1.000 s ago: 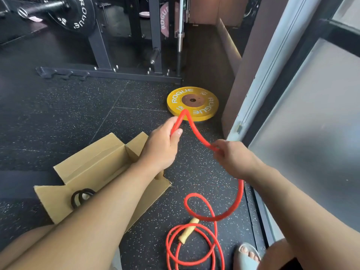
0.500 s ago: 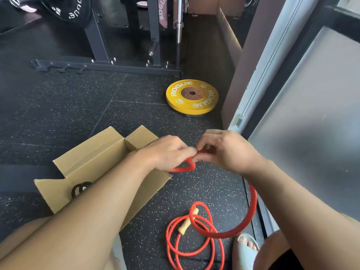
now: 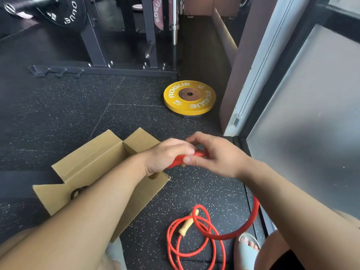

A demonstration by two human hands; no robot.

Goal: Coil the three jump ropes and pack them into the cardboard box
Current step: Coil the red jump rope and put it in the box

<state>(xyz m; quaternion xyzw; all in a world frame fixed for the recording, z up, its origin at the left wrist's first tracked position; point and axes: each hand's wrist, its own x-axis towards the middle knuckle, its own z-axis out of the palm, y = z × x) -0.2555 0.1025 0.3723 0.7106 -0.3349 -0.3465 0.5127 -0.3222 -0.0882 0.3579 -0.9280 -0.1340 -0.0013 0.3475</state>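
two grips clench red rope (image 3: 255, 212): left hand (image 3: 165, 155); right hand (image 3: 219, 158) | yellow plate (image 3: 171, 103): rogue

A yellow Rogue weight plate (image 3: 190, 98) lies flat on the black speckled rubber floor (image 3: 58, 114), far and right of centre, near the base of a dark steel rack (image 3: 101, 70). A black plate (image 3: 66, 12) hangs on a bar at far left, and a chrome barbell (image 3: 174, 22) stands upright in the rack. A frosted glass panel (image 3: 311, 123) fills the right, with a pale sandal (image 3: 246, 250) near right.
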